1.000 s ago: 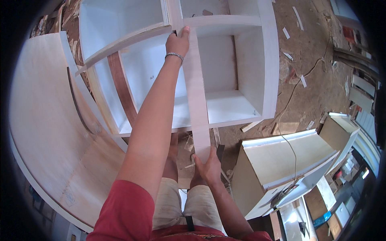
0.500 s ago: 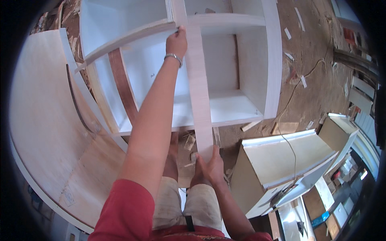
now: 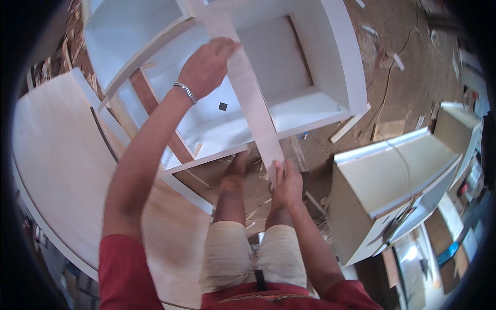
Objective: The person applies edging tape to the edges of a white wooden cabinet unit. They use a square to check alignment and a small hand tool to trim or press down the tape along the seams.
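Pale strip lying across cabinet, near end jutting past edge. My right hand grips that end, fingers wrapped; left hand curled over strip, can't tell whether gripping. Lining-up, I'd judge; next move calls for steady hold.

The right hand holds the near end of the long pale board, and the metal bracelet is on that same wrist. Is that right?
Not quite: the head view shows the metal bracelet at the wrist of the left hand, not the right. The right hand does hold the near end of the long pale board.
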The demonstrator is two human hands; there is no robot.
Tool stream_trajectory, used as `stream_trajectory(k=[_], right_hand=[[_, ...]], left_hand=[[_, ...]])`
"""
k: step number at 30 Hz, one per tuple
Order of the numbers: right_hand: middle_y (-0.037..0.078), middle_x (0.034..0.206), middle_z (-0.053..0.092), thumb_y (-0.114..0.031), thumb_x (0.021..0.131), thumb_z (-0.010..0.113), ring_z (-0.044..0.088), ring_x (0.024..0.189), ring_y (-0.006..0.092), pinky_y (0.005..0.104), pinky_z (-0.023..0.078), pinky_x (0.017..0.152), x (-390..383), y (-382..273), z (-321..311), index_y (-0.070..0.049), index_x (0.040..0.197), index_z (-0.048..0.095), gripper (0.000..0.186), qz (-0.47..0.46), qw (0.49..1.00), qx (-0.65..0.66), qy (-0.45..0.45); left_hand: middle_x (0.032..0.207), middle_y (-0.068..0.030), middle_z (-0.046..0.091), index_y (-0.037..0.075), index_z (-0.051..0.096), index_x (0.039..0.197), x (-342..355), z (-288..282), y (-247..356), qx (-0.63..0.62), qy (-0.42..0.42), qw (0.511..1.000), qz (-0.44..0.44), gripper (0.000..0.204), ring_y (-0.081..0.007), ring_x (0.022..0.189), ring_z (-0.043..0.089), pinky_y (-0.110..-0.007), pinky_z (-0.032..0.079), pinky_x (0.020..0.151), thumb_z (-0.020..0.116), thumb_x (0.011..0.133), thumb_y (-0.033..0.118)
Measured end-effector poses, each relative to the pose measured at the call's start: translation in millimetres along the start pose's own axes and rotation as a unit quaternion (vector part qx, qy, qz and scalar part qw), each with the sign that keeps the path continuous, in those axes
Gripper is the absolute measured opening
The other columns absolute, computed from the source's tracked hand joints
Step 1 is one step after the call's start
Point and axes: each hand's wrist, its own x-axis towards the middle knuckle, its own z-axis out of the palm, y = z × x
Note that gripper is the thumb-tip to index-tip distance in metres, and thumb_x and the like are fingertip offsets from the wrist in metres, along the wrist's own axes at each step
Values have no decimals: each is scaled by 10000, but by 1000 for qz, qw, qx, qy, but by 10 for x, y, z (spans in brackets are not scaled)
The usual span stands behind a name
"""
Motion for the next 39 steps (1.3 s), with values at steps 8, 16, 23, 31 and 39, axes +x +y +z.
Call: stream_trajectory(k=[8,16,23,31,39], right_hand=[[290,1048,689,-333,1040,587,635,1009,511,558,498,813,118,192,236,-55,1172,599,308,69,996,54,7],[290,1017,686,-394,1029,603,635,1003,501,533,495,831,103,270,254,-44,1136,598,366,62,996,48,36],[270,1030,705,-450,1018,599,677,1012,450,490,519,864,214,318,392,-31,1161,622,443,66,994,61,56],[258,1024,713,-495,964,663,688,1028,420,484,529,873,385,178,386,-39,1124,667,484,53,993,66,83],[210,895,740,-385,938,715,713,843,394,459,550,796,529,-59,407,-23,1095,715,394,57,975,166,133]], left_hand=[[1512,-64,544,139,535,1471,263,131,102,110,-143,905,385,764,-233,1426,476,-397,343,1256,829,774,252],[1462,-45,600,129,559,1446,422,119,121,150,-192,879,411,769,-237,1362,548,-375,420,1204,832,746,292],[1459,-66,596,112,540,1459,372,124,79,109,-198,899,375,789,-250,1375,535,-378,411,1209,844,745,255],[1469,-115,547,64,493,1481,-63,514,678,91,-203,870,440,838,-278,1426,460,-430,320,1252,852,757,289],[1403,-78,586,140,507,1478,-137,660,872,47,-209,850,481,753,-270,1366,518,-443,368,1216,800,814,342]])
